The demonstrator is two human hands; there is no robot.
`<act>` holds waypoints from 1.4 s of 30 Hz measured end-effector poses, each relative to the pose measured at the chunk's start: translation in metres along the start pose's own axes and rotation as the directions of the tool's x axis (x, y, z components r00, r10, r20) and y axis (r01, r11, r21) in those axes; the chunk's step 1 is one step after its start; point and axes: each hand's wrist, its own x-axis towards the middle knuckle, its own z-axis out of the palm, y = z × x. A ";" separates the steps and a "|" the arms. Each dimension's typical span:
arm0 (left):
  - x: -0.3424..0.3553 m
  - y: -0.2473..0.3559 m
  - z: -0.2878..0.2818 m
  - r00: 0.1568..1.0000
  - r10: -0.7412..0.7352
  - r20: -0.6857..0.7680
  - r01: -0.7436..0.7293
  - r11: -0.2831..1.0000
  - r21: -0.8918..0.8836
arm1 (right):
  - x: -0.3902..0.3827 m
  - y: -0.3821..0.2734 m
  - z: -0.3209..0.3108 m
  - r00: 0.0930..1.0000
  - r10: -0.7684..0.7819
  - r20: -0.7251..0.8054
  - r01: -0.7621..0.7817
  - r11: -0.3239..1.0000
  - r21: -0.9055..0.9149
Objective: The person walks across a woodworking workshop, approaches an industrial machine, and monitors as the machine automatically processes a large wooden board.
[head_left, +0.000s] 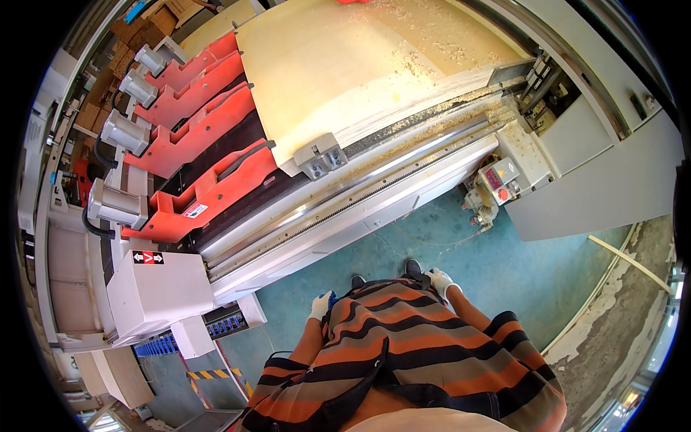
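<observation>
My left hand (319, 306), in a white glove with blue on the finger side, hangs beside my striped shirt (403, 324). On the other side, my right hand (440, 281) wears a white glove and also hangs close to the shirt's hem. The fingers of both hands are too small and partly turned away to read, and nothing held can be made out. Ahead of me is a large machine with a thick stack of pale yellow boards (324, 79). Red clamp arms (209, 194) reach to the stack's left side, and a grey metal block (320, 156) sits at its near corner.
A long rail (360, 212) runs along the machine's near side. At its right end is a control unit with a red button (503, 194), near a grey panel (597, 187). A white housing (162, 295) stands at left. Sawdust lies on the boards; the floor (324, 266) is green.
</observation>
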 end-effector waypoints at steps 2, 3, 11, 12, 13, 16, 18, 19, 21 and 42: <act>0.001 -0.001 0.002 1.000 0.004 0.004 -0.004 1.000 -0.014 | -0.001 0.000 0.000 0.999 -0.035 -0.001 0.035 0.999 -0.030; 0.001 0.003 0.002 1.000 0.008 0.007 -0.007 1.000 -0.020 | 0.001 0.002 0.001 1.000 -0.013 0.003 0.013 1.000 -0.006; -0.007 0.012 0.001 0.999 -0.046 -0.012 0.044 0.991 -0.126 | -0.015 -0.017 -0.010 0.999 -0.031 0.040 0.034 0.996 -0.085; -0.007 0.012 0.001 0.999 -0.039 -0.019 0.036 0.993 -0.116 | -0.018 -0.019 -0.013 0.996 -0.076 0.047 0.082 0.986 -0.146; -0.007 0.013 0.001 0.999 -0.032 -0.026 0.029 0.994 -0.105 | -0.019 -0.021 -0.014 0.991 -0.121 0.057 0.131 0.969 -0.207; -0.005 0.018 -0.001 0.999 -0.044 0.017 0.046 0.994 -0.102 | -0.001 -0.003 -0.001 0.998 0.061 -0.009 -0.060 0.997 0.058; -0.004 0.017 -0.001 1.000 -0.017 0.022 0.018 0.998 -0.055 | 0.001 0.000 0.000 0.998 0.063 -0.007 -0.062 0.995 0.073; -0.004 0.017 -0.001 1.000 -0.008 0.022 0.008 0.999 -0.039 | 0.001 0.000 0.000 0.998 0.062 -0.004 -0.061 0.994 0.091; -0.004 0.016 -0.001 1.000 0.009 0.007 -0.008 0.996 -0.085 | 0.002 -0.001 -0.001 0.998 0.061 -0.004 -0.060 0.994 0.086; 0.007 0.007 -0.001 1.000 -0.019 -0.001 0.019 0.997 -0.078 | 0.029 0.028 0.016 1.000 -0.011 0.010 0.010 0.998 0.054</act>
